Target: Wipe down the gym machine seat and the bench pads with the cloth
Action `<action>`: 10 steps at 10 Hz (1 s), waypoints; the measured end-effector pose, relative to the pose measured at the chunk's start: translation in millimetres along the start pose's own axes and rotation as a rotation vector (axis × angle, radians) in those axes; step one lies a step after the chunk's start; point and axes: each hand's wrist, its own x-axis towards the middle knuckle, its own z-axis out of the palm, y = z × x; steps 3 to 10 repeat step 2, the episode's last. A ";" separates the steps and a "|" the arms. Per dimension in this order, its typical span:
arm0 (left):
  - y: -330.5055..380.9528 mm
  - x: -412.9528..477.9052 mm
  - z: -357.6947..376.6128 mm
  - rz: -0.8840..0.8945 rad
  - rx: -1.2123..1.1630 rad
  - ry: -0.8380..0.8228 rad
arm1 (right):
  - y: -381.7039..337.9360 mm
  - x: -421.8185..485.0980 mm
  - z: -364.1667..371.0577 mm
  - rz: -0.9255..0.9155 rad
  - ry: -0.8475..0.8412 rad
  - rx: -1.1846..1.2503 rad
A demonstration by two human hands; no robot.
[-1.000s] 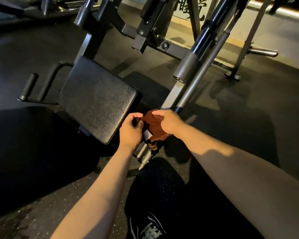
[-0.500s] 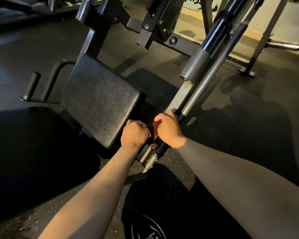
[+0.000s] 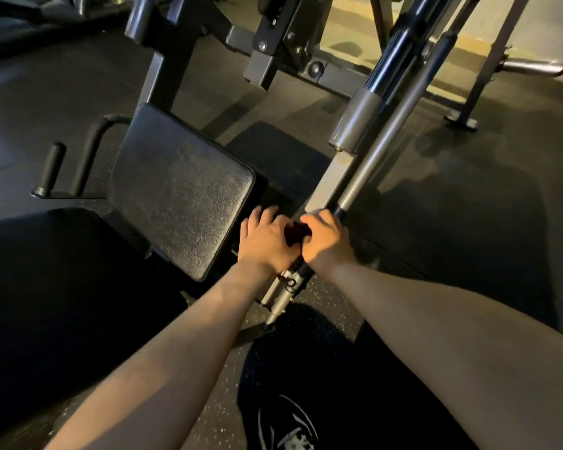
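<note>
Rust-brown cloth (image 3: 295, 233) shows only as a small dark bunch between our two hands. It sits low against the sloping rail (image 3: 325, 186), just off the near corner of the seat (image 3: 182, 190). Our right hand (image 3: 327, 237) curls its fingers round that bunch. Our left hand (image 3: 267, 240) lies with its fingers loosely straight, reaching toward the seat's edge, and its thumb side touches the cloth.

We judge the cloth to be light, limp and easily wadded, so it will carry no shape of its own. It would be better spread flat under a palm with one fold pinched by the thumb, because a tight ball wipes only a narrow stripe.

The seat looks like grained vinyl over padding, bolted to the frame. We expect it to give a little and drag on the cloth, yet to stay put under a firm press.

The bench pad (image 3: 62, 271) lies in deep shadow at lower left, and its surface is too dark to read.

A loose corner of cloth could catch on the pin (image 3: 285, 287) just below our hands.
</note>
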 end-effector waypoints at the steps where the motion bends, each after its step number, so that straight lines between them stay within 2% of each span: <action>1: 11.1 19.2 -17.5 0.033 -0.027 0.033 | -2.5 9.0 -12.3 0.021 -0.001 -0.039; 2: 28.0 28.2 -36.8 -0.029 0.020 -0.126 | -12.9 17.4 -40.9 0.128 -0.117 -0.123; 10: 28.0 28.2 -36.8 -0.029 0.020 -0.126 | -12.9 17.4 -40.9 0.128 -0.117 -0.123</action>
